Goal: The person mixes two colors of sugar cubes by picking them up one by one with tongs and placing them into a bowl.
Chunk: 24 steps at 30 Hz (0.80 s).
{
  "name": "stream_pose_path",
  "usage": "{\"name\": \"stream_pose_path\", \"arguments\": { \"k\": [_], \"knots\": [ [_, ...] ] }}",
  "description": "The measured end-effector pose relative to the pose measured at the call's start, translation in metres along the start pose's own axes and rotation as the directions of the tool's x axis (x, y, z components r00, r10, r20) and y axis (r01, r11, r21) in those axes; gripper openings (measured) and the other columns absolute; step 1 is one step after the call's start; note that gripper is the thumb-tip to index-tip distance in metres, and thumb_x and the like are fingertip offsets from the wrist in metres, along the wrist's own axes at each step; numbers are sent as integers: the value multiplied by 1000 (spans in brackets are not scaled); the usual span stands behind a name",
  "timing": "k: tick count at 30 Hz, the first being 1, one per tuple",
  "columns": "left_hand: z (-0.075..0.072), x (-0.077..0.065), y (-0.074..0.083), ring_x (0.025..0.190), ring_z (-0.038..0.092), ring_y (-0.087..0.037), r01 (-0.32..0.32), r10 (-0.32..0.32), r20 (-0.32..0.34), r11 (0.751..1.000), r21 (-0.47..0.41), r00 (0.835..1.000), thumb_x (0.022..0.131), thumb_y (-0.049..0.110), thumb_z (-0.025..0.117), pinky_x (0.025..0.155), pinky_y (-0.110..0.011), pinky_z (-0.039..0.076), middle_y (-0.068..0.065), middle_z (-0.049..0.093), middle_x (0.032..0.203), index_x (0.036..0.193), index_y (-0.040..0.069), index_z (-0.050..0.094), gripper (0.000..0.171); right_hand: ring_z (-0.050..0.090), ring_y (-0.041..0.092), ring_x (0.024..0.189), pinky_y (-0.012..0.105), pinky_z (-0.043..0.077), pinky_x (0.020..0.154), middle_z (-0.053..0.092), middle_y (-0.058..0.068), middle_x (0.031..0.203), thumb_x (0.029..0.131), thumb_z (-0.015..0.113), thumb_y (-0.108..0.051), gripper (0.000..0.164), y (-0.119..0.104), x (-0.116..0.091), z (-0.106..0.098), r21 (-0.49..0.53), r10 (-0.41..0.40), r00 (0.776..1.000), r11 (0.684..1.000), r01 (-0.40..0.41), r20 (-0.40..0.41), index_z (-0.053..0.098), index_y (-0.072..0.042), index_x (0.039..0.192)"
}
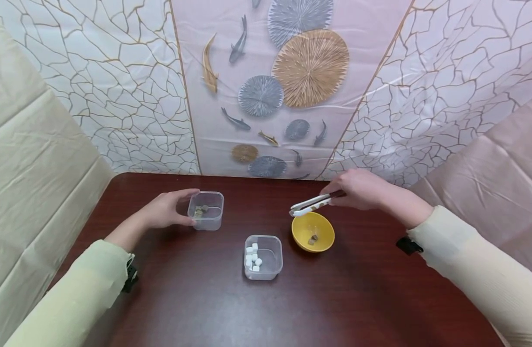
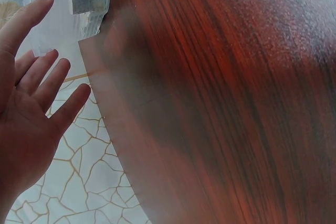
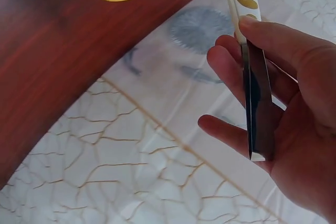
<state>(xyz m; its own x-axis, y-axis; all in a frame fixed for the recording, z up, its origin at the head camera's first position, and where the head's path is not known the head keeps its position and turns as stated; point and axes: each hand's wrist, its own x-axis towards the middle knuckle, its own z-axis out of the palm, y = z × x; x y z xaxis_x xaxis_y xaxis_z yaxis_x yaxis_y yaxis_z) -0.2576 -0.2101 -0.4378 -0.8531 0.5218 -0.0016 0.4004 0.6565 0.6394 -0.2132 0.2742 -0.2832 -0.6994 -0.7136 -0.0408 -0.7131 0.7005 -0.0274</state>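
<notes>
- Patterned cloth [image 1: 140, 96] hangs behind the table, white with gold cracks on both sides of a pink panel of fish and discs; plain pale cloths [image 1: 35, 144] slope down at left and right.
- Dark red-brown table [image 1: 192, 308], glossy, its far edge meeting the patterned cloth.
- Pale sleeves [image 1: 61, 299] reach in over the near part of the table, a black wrist device [image 1: 409, 245] at each cuff.
- Right hand [image 1: 357, 189] is clamped on the tongs near the far edge, thumb on one side and fingers on the other.
- Left hand [image 1: 166, 208] is clamped on the left box toward the far left corner, thumb at its near side, fingers at its far side.
- Yellow bowl [image 1: 301, 231] sits right of the table's middle, nearer the far edge than the near one.
- Left box [image 1: 210, 224], clear and square; whether it touches the table I cannot tell.
- Middle box [image 1: 272, 255], also clear, stands just left of the bowl and closer to the near edge.
- Tongs [image 1: 316, 206], white with gold ovals, have their tips over the bowl's far rim.
- White cubes [image 1: 254, 246] gather along the middle box's left side.
- Grey-brown cubes [image 1: 312, 240] lie in the bowl, with more in the left box.
</notes>
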Motion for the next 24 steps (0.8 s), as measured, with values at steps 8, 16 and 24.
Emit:
{"name": "stream_pose_path", "arguments": {
  "k": [8,16,24],
  "knots": [
    [-1,0,1,141,55,-46,0,0,5,1000,-3,1000,85,26,92,116,-63,43,-27,57,152,157,-1,48,89,58,8,72,37,50,64,78,-11,96,89,83,-14,19,12,-14,17,13,36,998,999,-36,58,84,-23,105],
    [1,1,-2,141,55,-45,7,-7,-1,1000,7,1000,85,25,92,116,-62,43,-26,57,152,158,0,48,89,51,3,72,33,48,65,70,-17,85,88,82,-11,18,16,-11,36,19,65,989,997,-68,134,84,-25,100],
    [1,1,-2,142,54,-46,2,-2,-3,1000,6,1000,85,26,92,116,-64,42,-27,57,152,158,-1,47,90,47,5,69,30,44,65,63,-17,78,89,81,-11,16,20,-7,45,36,87,981,995,-94,171,83,-24,98]
  ]
}}
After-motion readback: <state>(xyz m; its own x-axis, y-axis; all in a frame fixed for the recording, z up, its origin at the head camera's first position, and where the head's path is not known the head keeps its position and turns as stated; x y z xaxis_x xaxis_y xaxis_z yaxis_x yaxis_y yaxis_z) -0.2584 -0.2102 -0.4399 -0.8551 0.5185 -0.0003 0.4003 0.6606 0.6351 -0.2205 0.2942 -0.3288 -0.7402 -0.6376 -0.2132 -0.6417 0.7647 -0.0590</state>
